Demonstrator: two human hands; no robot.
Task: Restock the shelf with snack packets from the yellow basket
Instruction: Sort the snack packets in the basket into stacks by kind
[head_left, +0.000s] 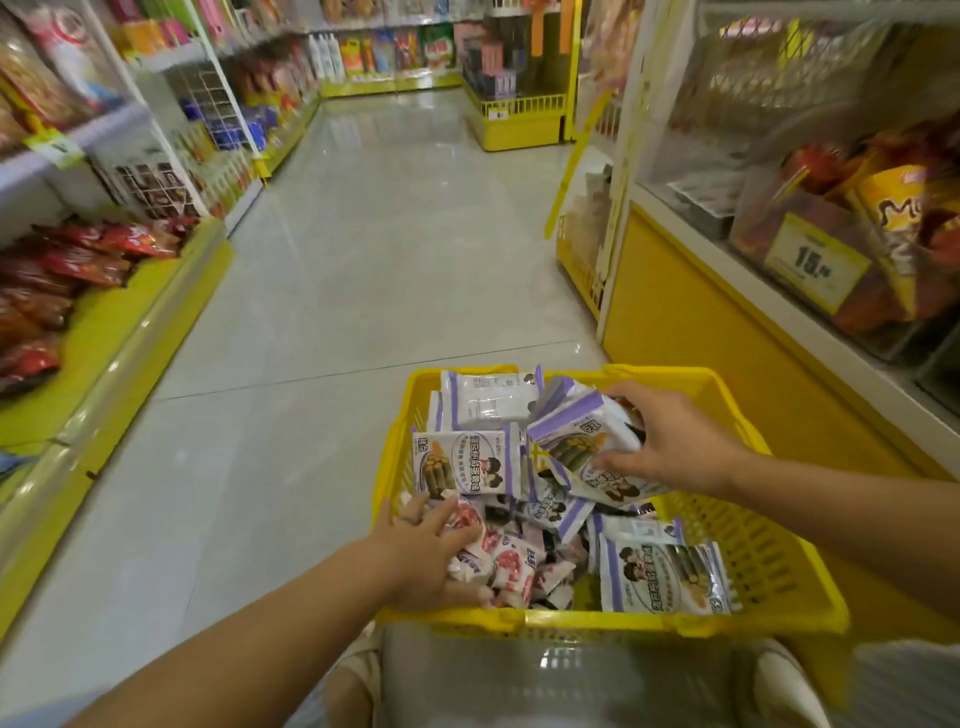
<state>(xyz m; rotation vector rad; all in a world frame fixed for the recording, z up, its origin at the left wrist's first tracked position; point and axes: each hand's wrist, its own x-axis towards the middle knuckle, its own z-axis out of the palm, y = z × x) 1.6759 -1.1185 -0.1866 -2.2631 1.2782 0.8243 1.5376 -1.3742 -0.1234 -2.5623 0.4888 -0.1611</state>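
While both hands are down in the yellow basket (748, 551) on the aisle floor, your right hand (670, 441) grips a purple-white packet (582, 441) at the far side; left hand (426, 551) is curled over the pink packets (511, 564), near corner. Pinch w/ full fingers, lift clear of the pile before turning to a shelf. Grab same flavour per hand so shelving goes quick.

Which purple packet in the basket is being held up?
The purple packet gripped by the right hand, raised and tilted; the others lie loose.
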